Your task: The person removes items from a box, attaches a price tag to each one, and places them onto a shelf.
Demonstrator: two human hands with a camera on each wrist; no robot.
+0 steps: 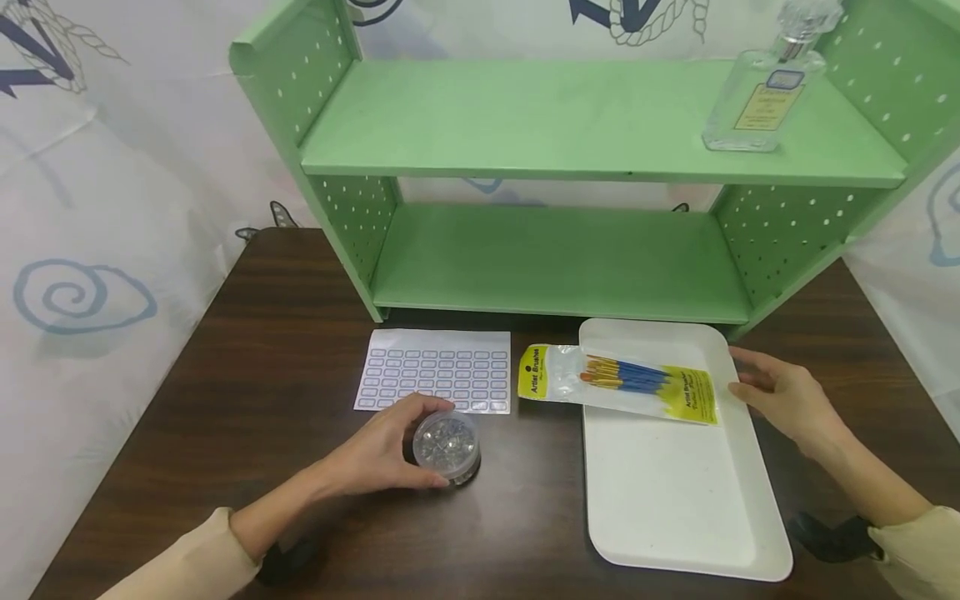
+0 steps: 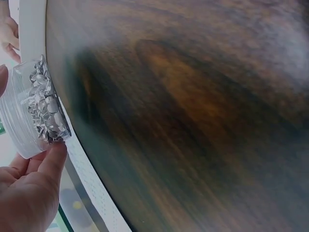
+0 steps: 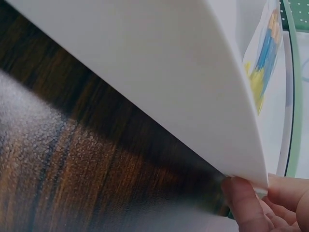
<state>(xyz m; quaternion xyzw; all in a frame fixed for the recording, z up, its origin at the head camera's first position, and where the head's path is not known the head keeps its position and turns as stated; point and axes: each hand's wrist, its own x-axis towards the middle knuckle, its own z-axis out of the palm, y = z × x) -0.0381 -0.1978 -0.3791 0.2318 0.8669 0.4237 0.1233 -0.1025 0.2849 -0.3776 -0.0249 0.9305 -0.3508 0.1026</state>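
My left hand (image 1: pixel 397 446) grips a small round clear plastic jar (image 1: pixel 447 443) between thumb and fingers, left of the middle of the dark table. Silvery metallic bits (image 2: pixel 46 104) fill part of the jar in the left wrist view. On the right side, my right hand (image 1: pixel 787 396) pinches the edge of a white rectangular tray (image 1: pixel 675 500), with fingertips (image 3: pixel 241 193) around its rim in the right wrist view. A packet of artist brushes (image 1: pixel 622 383) with blue handles lies across the tray's far part, its left end sticking out past the rim.
Behind the jar lies a white sheet of small blue-framed labels (image 1: pixel 435 367). A green two-tier shelf (image 1: pixel 555 258) stands at the back, right behind the tray. On its upper board is a clear glass bottle (image 1: pixel 757 104) with a yellow label. Patterned cloth (image 1: pixel 90 400) hangs around the table.
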